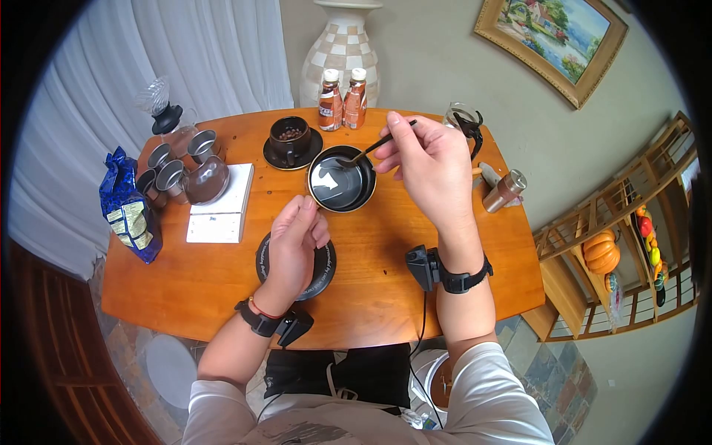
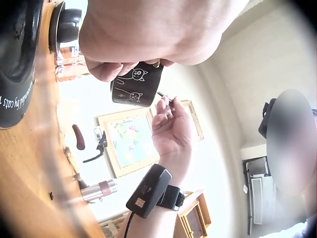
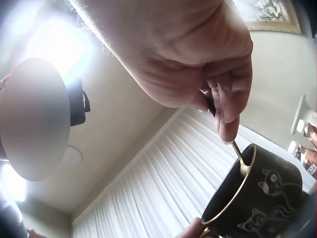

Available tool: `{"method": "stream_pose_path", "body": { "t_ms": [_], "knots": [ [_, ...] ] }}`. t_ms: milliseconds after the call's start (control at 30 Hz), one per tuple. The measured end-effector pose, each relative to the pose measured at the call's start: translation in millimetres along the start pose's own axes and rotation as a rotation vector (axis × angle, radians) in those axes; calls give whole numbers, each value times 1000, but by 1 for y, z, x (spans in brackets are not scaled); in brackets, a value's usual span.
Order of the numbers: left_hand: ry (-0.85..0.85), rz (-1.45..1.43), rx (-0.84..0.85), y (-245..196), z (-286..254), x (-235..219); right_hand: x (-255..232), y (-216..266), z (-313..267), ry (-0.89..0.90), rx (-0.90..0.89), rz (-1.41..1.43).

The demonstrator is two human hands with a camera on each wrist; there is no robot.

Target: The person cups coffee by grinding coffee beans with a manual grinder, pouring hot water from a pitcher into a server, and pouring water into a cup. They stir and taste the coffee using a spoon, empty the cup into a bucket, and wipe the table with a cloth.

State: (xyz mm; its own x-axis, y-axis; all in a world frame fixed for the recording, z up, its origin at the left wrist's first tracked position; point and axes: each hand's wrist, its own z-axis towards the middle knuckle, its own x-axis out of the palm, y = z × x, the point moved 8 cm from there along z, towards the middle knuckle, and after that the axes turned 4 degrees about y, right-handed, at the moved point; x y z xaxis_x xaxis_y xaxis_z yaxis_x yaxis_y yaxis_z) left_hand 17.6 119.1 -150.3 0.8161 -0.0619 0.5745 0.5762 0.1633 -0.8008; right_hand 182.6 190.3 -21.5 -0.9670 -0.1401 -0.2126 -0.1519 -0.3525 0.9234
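A black mug (image 1: pixel 365 194) with a gold rim and white cat drawings is held up above the table by my left hand (image 1: pixel 293 241), whose fingers grip it at the handle side. Its inside looks dark and shiny, with a white reflection. My right hand (image 1: pixel 437 174) pinches a slim spoon (image 1: pixel 371 150) with a dark handle. In the right wrist view the golden end of the spoon (image 3: pixel 240 158) dips inside the tilted mug (image 3: pixel 272 198). Below my left hand lies a black saucer (image 1: pixel 324 271) with white lettering, partly hidden by that hand.
A black cup (image 1: pixel 290 150) of beans stands on a saucer behind the mug, near two brown bottles (image 1: pixel 331 104). At left are a white scale (image 1: pixel 215 230), a round glass server (image 1: pixel 206 182), several metal cups (image 1: pixel 203 146) and a blue bag (image 1: pixel 130 208). A metal cylinder (image 1: pixel 504 190) lies right.
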Motion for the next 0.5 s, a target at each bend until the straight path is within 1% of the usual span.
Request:
{"method": "stream_pose_path", "body": {
  "t_ms": [267, 333, 367, 433, 467, 500],
  "knots": [
    [10, 21, -3, -1, -1, 3, -1, 2, -2, -5, -67, -66],
    [3, 27, -13, -2, -2, 3, 3, 4, -4, 53, -131, -91],
    [2, 27, -12, -1, -2, 3, 2, 5, -5, 54, -131, -91],
    [13, 25, -20, 0, -2, 2, 10, 7, -10, 162, -134, -191],
    [12, 24, -19, 0, -2, 2, 10, 6, -9, 162, -135, -191],
    [13, 30, -24, 0, -3, 3, 13, 12, -11, 164, -254, -310]
  ]
}}
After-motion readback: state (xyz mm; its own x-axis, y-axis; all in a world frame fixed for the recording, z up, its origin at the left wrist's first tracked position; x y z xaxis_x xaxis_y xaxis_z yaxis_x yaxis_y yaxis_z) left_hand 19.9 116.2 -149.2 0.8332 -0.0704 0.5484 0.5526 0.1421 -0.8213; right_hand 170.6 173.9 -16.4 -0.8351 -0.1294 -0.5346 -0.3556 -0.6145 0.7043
